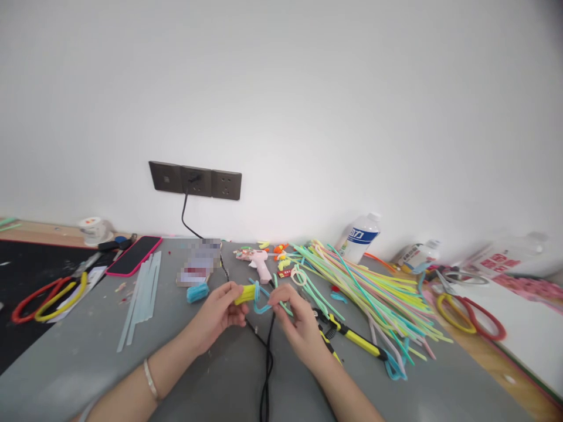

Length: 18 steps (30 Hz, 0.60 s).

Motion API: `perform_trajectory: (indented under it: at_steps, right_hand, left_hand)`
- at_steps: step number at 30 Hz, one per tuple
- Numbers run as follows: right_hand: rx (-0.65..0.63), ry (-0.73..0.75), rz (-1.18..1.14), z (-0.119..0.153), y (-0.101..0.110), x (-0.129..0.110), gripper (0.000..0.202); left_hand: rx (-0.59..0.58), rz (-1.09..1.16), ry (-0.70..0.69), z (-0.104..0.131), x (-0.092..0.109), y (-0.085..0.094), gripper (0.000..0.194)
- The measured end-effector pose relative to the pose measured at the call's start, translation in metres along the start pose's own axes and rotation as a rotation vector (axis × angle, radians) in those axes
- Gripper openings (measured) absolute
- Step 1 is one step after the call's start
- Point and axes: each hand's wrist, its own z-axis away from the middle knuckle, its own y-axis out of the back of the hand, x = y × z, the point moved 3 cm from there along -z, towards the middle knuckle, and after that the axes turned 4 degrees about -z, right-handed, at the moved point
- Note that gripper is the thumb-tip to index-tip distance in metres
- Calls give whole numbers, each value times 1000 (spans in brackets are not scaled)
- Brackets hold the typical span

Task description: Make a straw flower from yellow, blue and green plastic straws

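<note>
The left hand (pixel 222 310) pinches a yellow fuzzy bundle (pixel 244 295) above the worktop (pixel 189 387), nearer than the pink glue gun (pixel 261 265). The right hand (pixel 297 319) grips a blue fuzzy stem (pixel 263 310) looping from the bundle's right end.

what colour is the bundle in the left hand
The pipe-cleaner bundle in the left hand is bright yellow; it shows best in the head view.

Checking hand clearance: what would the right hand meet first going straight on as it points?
Past the blue strand at the right hand, likely the yellow bundle in the left hand; depth is unclear.
</note>
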Motion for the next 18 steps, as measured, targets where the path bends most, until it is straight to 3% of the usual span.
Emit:
perform_trajectory:
  at_steps: [7, 14, 18]
  right_hand:
    - [-102, 9, 35, 3, -8, -6, 22]
    - [-5, -152, -39, 4, -5, 8, 13]
    - [2, -281, -182, 4, -9, 18, 14]
  left_hand:
    - [-9, 239, 105, -2, -3, 5, 19]
    - [-184, 165, 40, 2, -2, -5, 21]
    - [-217, 86, 33, 5, -1, -8, 25]
